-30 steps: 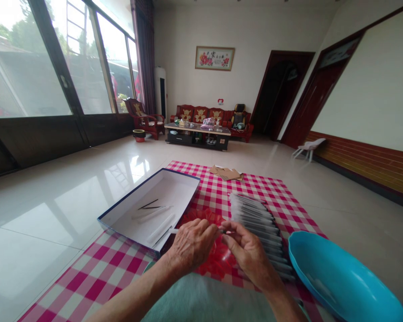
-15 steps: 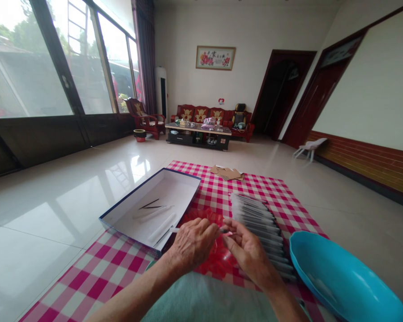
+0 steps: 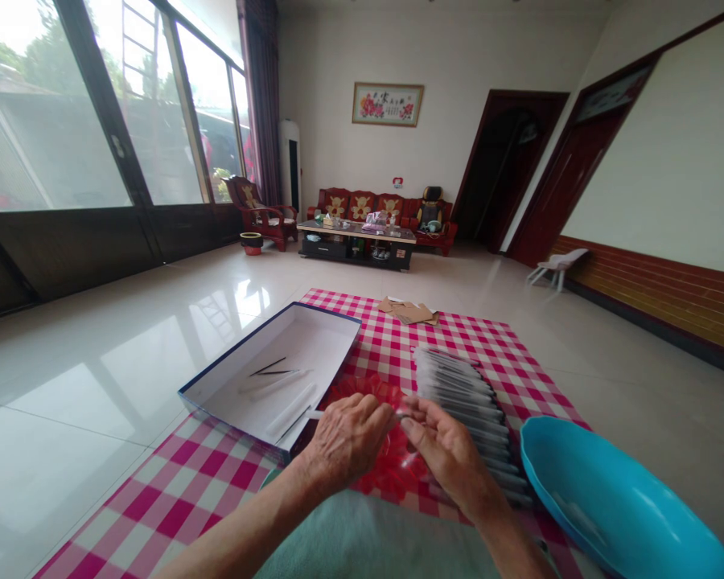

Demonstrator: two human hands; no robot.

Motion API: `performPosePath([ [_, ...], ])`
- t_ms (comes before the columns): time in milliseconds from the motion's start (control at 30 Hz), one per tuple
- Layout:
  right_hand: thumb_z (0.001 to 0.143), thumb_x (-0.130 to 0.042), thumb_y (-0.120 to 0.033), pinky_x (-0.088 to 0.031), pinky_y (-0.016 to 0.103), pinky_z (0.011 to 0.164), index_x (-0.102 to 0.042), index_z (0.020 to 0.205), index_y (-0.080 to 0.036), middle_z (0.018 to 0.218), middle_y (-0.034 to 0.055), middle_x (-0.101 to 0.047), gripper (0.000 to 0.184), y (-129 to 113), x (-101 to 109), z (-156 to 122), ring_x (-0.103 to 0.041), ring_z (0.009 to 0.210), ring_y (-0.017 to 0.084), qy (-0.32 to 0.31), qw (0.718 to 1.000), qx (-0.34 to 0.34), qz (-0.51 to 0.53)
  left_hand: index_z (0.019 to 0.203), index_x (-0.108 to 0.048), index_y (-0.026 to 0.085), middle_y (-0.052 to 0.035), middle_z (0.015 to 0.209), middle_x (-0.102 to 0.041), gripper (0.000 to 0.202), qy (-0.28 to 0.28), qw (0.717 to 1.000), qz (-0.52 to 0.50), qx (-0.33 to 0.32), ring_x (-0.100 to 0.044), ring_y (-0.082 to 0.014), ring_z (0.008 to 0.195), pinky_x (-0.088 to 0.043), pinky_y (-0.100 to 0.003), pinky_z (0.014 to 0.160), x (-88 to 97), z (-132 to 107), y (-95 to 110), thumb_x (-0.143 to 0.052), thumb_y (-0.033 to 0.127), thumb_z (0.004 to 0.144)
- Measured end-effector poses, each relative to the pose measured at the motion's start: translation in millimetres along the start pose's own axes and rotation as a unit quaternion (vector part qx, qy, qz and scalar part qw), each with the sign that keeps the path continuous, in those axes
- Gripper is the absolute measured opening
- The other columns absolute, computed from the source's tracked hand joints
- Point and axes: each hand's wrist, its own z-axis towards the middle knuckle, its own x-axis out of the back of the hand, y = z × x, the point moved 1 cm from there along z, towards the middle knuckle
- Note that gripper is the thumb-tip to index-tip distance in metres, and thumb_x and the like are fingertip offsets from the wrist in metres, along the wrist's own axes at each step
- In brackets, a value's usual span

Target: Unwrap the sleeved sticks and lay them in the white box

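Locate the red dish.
In the head view, the red dish sits low and central on the checked cloth, partly hidden by the left hand and right hand, between the box on the left and the pens on the right.

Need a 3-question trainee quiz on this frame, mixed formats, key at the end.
1. True or false: the cardboard pieces lie on the checked cloth.
2. Multiple choice: in the picture, which is to the right of the row of pen-like tubes?
A) the open box
B) the blue basin
C) the coffee table
3. Fill in: the end of a white tube sticks out from the person's ____ hand.

Key: 1 true; 2 B; 3 left hand.
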Motion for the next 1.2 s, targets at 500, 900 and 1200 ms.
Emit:
performPosePath([
  [500,0.077,-0.058,-0.046,-0.034,0.019,0.040,-0.062,0.093,-0.016,0.057,-0.0030,-0.056,0.034,-5,-3,-2,-0.044,0.045,0.009,-0.004,0.996,-0.070,0.055,0.084,-0.053,0.021,0.0001,0.073,-0.053,0.011,-0.007,1.000,0.001,0.002,-0.046,-0.0146,0.065,-0.033,-0.027,0.061,-2.8,-1,0,-0.043,0.021,0.089],
  [900,0.084,-0.051,-0.023,-0.047,0.029,0.070,-0.063,0.087,-0.021,0.082,0.0036,-0.067,0.012,8,-1,1,-0.062,0.077,0.019,0.019,0.936,0.194,-0.293,0.093,-0.054,0.019,-0.0016,0.076,-0.057,0.026,-0.016,0.999,-0.042,0.028,-0.052,-0.0156,0.071,-0.039,-0.028,0.066,2.0,2,-8,-0.030,0.030,0.095],
  [1200,0.086,-0.052,-0.028,-0.049,0.029,0.073,-0.060,0.099,-0.020,0.089,0.0050,-0.068,0.017,11,-5,2,-0.063,0.080,0.019,0.032,0.920,0.229,-0.317,0.093,-0.054,0.019,-0.0026,0.078,-0.056,0.026,-0.022,0.998,-0.051,0.017,-0.052,-0.0161,0.072,-0.040,-0.029,0.067,0.4,0,-7,-0.030,0.028,0.094],
])
